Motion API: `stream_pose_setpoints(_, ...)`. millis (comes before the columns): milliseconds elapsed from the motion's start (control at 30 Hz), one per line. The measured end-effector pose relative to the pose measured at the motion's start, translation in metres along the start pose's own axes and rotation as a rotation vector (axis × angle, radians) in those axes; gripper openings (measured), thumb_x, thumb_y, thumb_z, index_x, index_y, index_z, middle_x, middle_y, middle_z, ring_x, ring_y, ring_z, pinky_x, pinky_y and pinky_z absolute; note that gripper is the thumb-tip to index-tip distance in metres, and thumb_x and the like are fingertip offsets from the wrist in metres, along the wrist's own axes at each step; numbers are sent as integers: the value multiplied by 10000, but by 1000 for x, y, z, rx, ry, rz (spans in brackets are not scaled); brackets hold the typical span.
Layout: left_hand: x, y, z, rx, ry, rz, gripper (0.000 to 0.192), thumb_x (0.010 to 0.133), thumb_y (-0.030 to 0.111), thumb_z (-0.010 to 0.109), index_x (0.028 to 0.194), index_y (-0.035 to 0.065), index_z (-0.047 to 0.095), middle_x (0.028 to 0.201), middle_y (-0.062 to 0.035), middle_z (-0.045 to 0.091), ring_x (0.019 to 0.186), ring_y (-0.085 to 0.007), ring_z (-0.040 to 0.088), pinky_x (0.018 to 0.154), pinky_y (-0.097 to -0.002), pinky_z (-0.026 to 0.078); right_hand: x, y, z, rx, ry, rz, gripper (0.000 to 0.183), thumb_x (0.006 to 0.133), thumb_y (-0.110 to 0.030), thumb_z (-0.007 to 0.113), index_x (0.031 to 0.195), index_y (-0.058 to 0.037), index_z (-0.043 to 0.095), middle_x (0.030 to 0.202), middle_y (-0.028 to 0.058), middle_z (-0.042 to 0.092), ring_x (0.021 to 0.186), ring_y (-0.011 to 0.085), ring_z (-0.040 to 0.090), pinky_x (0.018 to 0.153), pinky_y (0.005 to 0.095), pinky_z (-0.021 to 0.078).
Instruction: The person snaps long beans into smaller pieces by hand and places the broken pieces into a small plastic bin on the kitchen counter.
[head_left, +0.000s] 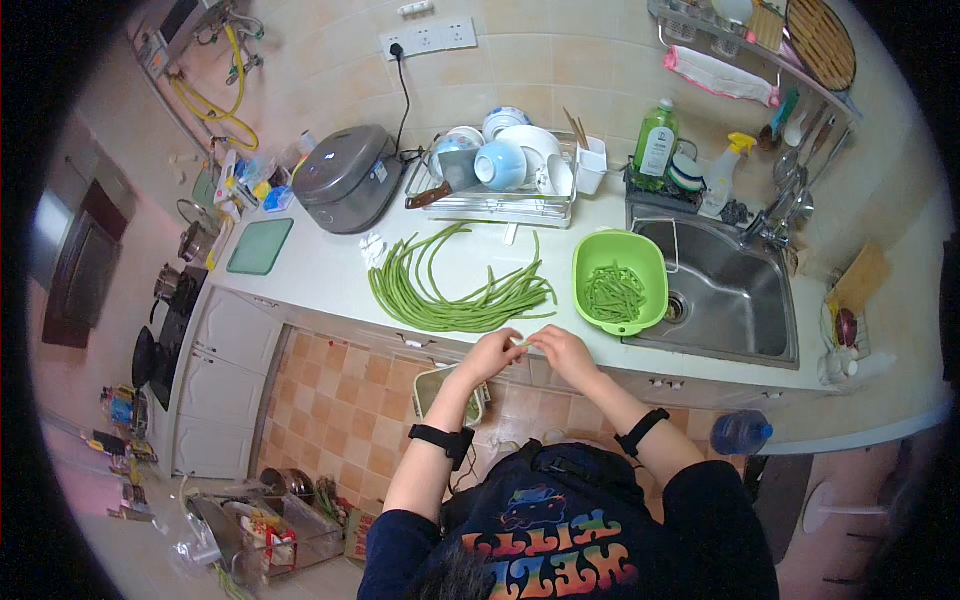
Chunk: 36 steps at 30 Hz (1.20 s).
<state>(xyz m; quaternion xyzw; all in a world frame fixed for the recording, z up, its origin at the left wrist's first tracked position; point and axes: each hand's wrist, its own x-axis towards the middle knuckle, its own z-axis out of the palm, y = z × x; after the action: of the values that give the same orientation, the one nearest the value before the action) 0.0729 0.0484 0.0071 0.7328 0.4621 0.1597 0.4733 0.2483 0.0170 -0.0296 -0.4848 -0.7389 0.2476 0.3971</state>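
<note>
A short piece of green long bean (528, 344) is pinched between the fingertips of my left hand (491, 357) and my right hand (562, 355). Both hands meet just off the counter's front edge. Beyond my left hand, a curved bundle of whole long beans (450, 304) lies on the white counter (322, 281). To the right of the bundle stands a light green plastic basin (657, 255), its base holding many short broken bean pieces (615, 292). My curled fingers partly hide the piece I hold.
A bin (429, 386) with green scraps stands on the tiled floor below my left hand. Behind the beans are a rice cooker (345, 180) and a dish rack (510, 210) with bowls and a cleaver (442, 184). A steel sink (735, 300) adjoins the basin; a green cutting board (260, 247) lies left.
</note>
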Motion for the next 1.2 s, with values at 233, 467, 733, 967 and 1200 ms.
stream_pose_setpoints(233, -27, -17, -7, -31, 154, -7, 211, 825, 195, 510, 837, 6, 604, 628, -57, 570, 574, -134, 511, 557, -270, 409, 7, -13, -3, 29, 21, 45, 139, 756, -109, 557, 872, -60, 616, 845, 89, 580, 795, 250, 558, 707, 314, 446)
stream_pose_setpoints(467, -39, -28, -1, -187, 35, -42, 205, 851, 177, 477, 869, 12, 598, 661, 1, 557, 594, -76, 479, 561, -224, 398, 7, -37, -4, -35, -108, -72, 167, 741, -103, 572, 896, -52, 608, 824, 77, 574, 783, 234, 552, 676, 307, 446)
stream_pose_setpoints(733, -50, -14, 3, -173, -48, -81, 215, 858, 183, 473, 853, 17, 610, 634, 24, 549, 595, -55, 474, 546, -210, 395, -4, -29, 9, -214, -247, -170, 157, 778, -145, 513, 867, -65, 613, 769, 80, 576, 715, 243, 561, 627, 321, 450)
stream_pose_setpoints(967, -56, -14, 17, 364, 131, 150, 146, 777, 151, 525, 848, 68, 622, 730, -143, 592, 689, -303, 571, 599, -378, 434, -15, -2, 24, 766, -481, 718, 206, 829, -170, 526, 881, 17, 594, 749, 76, 590, 582, 112, 522, 632, 292, 490)
stream_pose_setpoints(1200, -64, -41, 11, 519, 276, 402, 224, 717, 51, 516, 934, 27, 565, 826, -144, 588, 791, -311, 555, 689, -360, 446, -16, 20, 5, 1531, -548, 874, 189, 849, -197, 503, 894, -13, 503, 648, -24, 456, 552, 73, 447, 675, 282, 478)
